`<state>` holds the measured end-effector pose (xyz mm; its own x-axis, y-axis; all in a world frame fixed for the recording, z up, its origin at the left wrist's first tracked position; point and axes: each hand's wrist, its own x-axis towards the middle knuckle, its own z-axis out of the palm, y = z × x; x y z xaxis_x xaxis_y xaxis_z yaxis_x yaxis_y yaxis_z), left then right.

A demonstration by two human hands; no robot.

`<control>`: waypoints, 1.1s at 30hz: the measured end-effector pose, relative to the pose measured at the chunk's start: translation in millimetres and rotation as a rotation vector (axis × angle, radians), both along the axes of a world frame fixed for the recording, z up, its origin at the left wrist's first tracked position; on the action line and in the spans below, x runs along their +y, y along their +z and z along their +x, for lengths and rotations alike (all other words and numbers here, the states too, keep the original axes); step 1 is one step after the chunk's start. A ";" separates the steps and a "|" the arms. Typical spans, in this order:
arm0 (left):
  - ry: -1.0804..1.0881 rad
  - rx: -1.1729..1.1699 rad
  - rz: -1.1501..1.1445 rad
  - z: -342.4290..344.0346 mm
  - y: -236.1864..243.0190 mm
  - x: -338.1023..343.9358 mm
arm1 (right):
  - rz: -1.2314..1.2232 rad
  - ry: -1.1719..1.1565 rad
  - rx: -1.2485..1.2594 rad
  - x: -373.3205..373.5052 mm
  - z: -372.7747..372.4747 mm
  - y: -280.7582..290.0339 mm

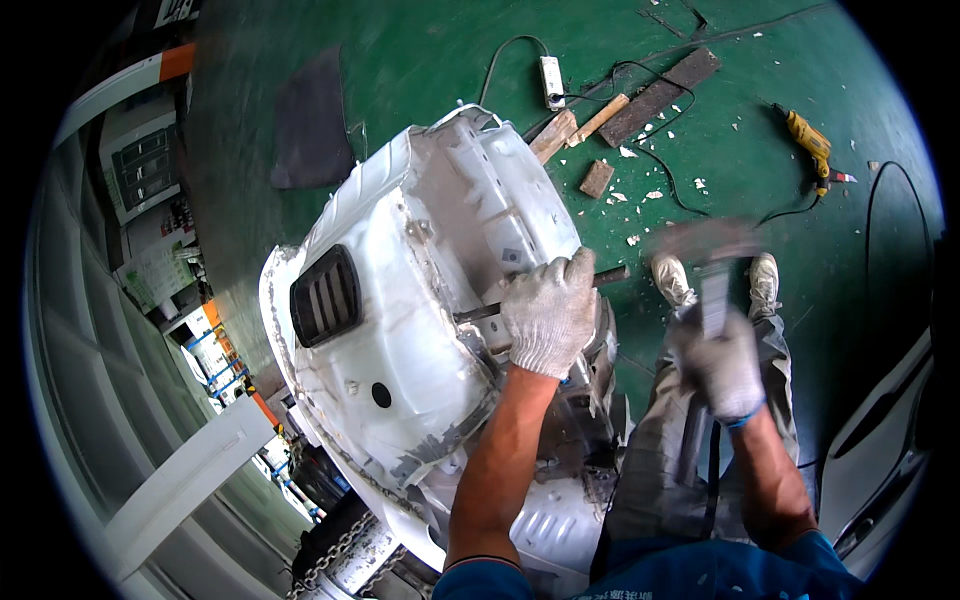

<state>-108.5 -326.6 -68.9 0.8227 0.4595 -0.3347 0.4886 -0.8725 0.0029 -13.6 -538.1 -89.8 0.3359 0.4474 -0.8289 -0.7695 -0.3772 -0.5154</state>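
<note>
In a white work glove, my left hand point(550, 315) is wrapped round a dark metal bar point(612, 275). The bar's left end reaches into the recess of a cut white car body section point(385, 250), which has a black vent grille point(326, 292) in its side. To the right, my gloved right hand point(722, 368) grips a hammer point(714, 300), raised in front of my legs. Motion blurs the hammer's head and this hand. A gap separates the hammer head from the bar's right end. The bar's tip against the metal cannot be made out clearly.
A yellow power drill point(808, 145) lies on the green floor with its cord. Wood blocks point(597, 179), a dark plank point(662, 95), a white power strip point(551, 82) and white scraps lie beyond the body section. A chain point(335, 556) hangs at lower left.
</note>
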 end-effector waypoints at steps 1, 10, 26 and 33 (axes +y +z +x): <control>0.015 0.043 -0.014 -3.6 -0.5 1.5 | 0.048 -0.004 0.210 3.3 2.1 5.2; -0.077 -0.024 -0.084 13.7 8.6 -6.4 | -0.167 -0.157 0.123 -73.0 25.4 -35.8; -0.094 -0.014 0.017 57.2 -7.2 66.7 | -0.177 -0.078 0.176 -68.1 54.8 -56.3; -0.115 0.044 0.074 57.7 -19.0 71.8 | -0.062 -0.217 0.080 -6.3 108.0 -35.9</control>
<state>-50.8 -254.8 -87.9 0.8566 0.3880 -0.3400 0.3838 -0.9197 -0.0826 94.4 -544.4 -125.7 0.3510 0.3194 -0.8802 -0.8734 -0.2272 -0.4307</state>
